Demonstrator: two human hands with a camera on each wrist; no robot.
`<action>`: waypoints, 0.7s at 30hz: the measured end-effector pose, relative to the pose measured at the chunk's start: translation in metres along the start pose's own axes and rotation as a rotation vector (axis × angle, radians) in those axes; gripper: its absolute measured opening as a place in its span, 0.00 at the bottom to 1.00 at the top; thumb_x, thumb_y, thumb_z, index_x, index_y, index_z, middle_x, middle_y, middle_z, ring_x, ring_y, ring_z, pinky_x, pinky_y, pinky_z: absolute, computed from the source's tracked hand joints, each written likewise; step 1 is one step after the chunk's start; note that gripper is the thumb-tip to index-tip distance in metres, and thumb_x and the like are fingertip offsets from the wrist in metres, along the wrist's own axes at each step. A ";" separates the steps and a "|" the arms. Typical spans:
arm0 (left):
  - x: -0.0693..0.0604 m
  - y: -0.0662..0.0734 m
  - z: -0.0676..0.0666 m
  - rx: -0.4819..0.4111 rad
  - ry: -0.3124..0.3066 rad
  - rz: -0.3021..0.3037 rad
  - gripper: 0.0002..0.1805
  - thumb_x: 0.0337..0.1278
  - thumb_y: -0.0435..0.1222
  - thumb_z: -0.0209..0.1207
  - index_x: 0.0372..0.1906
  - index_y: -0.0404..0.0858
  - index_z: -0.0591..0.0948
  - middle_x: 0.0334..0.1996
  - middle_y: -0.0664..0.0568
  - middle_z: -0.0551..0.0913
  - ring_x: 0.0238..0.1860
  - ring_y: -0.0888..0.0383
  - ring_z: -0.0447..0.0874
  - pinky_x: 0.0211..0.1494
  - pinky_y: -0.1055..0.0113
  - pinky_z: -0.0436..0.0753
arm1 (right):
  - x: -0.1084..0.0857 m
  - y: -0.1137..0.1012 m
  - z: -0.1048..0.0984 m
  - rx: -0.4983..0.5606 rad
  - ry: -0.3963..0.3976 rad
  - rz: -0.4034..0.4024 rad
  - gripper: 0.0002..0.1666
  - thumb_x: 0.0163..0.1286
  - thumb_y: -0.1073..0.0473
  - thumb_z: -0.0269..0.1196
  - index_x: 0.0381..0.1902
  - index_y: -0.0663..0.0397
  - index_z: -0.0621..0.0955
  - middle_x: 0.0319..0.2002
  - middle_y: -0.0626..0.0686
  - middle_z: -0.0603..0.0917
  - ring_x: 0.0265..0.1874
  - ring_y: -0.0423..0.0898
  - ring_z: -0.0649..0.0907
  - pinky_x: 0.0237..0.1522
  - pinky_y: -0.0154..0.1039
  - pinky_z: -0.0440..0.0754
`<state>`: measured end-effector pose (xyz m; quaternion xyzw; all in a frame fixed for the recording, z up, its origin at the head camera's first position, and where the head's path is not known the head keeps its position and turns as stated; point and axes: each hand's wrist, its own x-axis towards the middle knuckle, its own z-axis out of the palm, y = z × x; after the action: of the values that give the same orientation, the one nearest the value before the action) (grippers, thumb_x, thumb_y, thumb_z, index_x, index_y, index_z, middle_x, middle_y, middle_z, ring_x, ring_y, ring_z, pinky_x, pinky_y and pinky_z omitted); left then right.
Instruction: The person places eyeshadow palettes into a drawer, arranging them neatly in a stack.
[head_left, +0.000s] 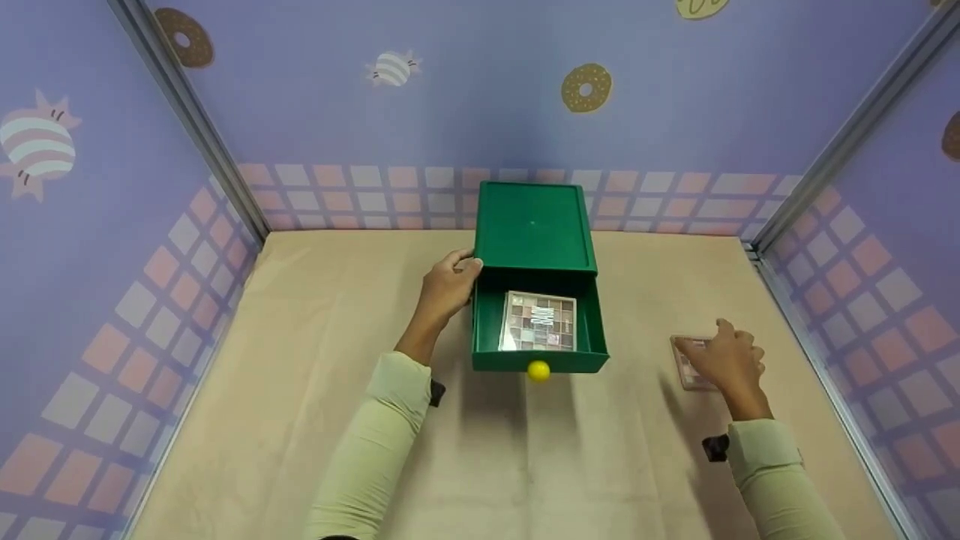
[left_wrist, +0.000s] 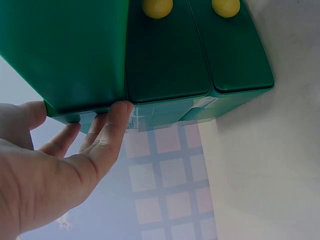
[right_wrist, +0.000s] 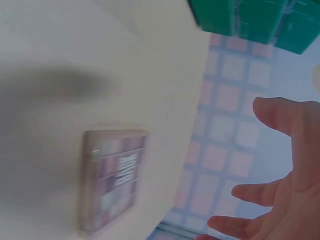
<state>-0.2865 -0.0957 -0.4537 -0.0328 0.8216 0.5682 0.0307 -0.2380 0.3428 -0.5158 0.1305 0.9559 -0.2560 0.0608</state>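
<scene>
Nearest you: pale green sleeves (head_left: pixel 367 450) over a cream-coloured table (head_left: pixel 592 465). Your right hand (head_left: pixel 726 364) hangs above the table at the right, fingers spread, pinching nothing; the right wrist view shows a gap below it. Under it, the loose palette (right_wrist: pixel 116 177) lies flat on the cloth, a squarish case of coloured squares with white lettering. Likely light and stiff; its lid looks glossy, so probably slick, and the powder inside, if makeup, would crack in a fall. Best hold: thumb and fingers on opposite side edges, off the lid.

A little farther, mid-table: the pulled-out drawer (head_left: pixel 502 362) with a yellow knob (head_left: pixel 538 371) on its front. The drawer palette (head_left: pixel 538 322) lies inside, lid up, near the front wall; same likely handling, though the walls leave less finger room.

Your left hand (head_left: pixel 448 289) rests at the left front corner of the green cabinet (head_left: pixel 534 225), thumb at the upper edge, fingers extended along the side, apparently bracing. Two closed drawers (left_wrist: pixel 170 55) sit below, in the left wrist view.

Farthest: lilac wall (head_left: pixel 480 127), printed doughnuts, pink-and-white checks.
</scene>
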 end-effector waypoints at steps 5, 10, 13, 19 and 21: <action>-0.001 0.000 0.000 -0.017 -0.002 0.000 0.27 0.75 0.51 0.50 0.73 0.48 0.73 0.62 0.44 0.82 0.58 0.46 0.84 0.54 0.52 0.85 | 0.001 0.020 0.014 -0.044 -0.065 0.070 0.63 0.68 0.29 0.59 0.78 0.72 0.49 0.70 0.85 0.52 0.65 0.85 0.59 0.59 0.76 0.61; -0.002 0.001 -0.001 -0.026 0.005 0.005 0.26 0.75 0.51 0.50 0.72 0.48 0.74 0.61 0.44 0.83 0.56 0.47 0.85 0.53 0.50 0.85 | 0.001 0.033 0.024 -0.074 -0.091 0.098 0.65 0.67 0.29 0.60 0.77 0.75 0.50 0.67 0.87 0.55 0.63 0.86 0.60 0.58 0.77 0.63; -0.002 0.001 -0.001 -0.021 0.005 0.006 0.26 0.75 0.51 0.50 0.72 0.48 0.74 0.61 0.45 0.83 0.55 0.48 0.85 0.53 0.51 0.85 | 0.001 0.039 0.030 -0.075 -0.097 0.115 0.64 0.67 0.31 0.62 0.76 0.75 0.51 0.66 0.88 0.56 0.61 0.86 0.61 0.57 0.77 0.63; -0.002 0.001 -0.001 -0.011 0.005 -0.004 0.27 0.76 0.51 0.50 0.73 0.49 0.73 0.61 0.45 0.83 0.54 0.50 0.85 0.49 0.57 0.85 | 0.000 0.054 0.046 -0.051 -0.112 0.149 0.62 0.65 0.33 0.64 0.75 0.75 0.54 0.64 0.87 0.58 0.60 0.83 0.62 0.57 0.76 0.62; -0.002 0.001 -0.001 -0.007 0.002 -0.004 0.27 0.76 0.51 0.50 0.73 0.49 0.73 0.61 0.45 0.82 0.55 0.50 0.85 0.50 0.58 0.85 | -0.001 0.057 0.050 -0.049 -0.108 0.152 0.61 0.66 0.34 0.64 0.74 0.76 0.55 0.63 0.86 0.60 0.59 0.82 0.63 0.57 0.75 0.63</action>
<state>-0.2844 -0.0963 -0.4522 -0.0349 0.8196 0.5711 0.0309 -0.2184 0.3651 -0.5857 0.1870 0.9445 -0.2339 0.1348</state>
